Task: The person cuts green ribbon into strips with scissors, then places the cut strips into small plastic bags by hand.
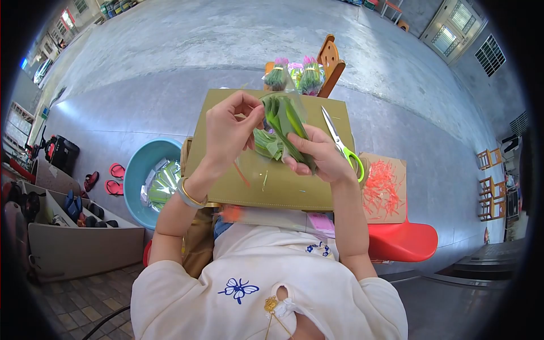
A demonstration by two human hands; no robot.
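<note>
My right hand (317, 152) is wrapped round the lower part of a bundle of folded green leaves (285, 119). At the bundle's upper left, my left hand (235, 122) is pinched; whatever lies between its fingertips is too small to make out. Clear plastic shows behind the leaves. More green leaves (267, 144) are partly hidden under the hands. An orange strip (242, 174) lies on the olive table top (226, 190) below my left hand. Scissors with green handles (352, 163) rest at the table's right edge, blades pointing away.
A teal basin (131, 180) with plastic-wrapped greens stands at the left. To the right, orange-red strips (383, 187) lie on cardboard over a red chair (405, 241). Pink-tipped bundles (310, 76) stand beyond the table by a wooden chair (331, 65).
</note>
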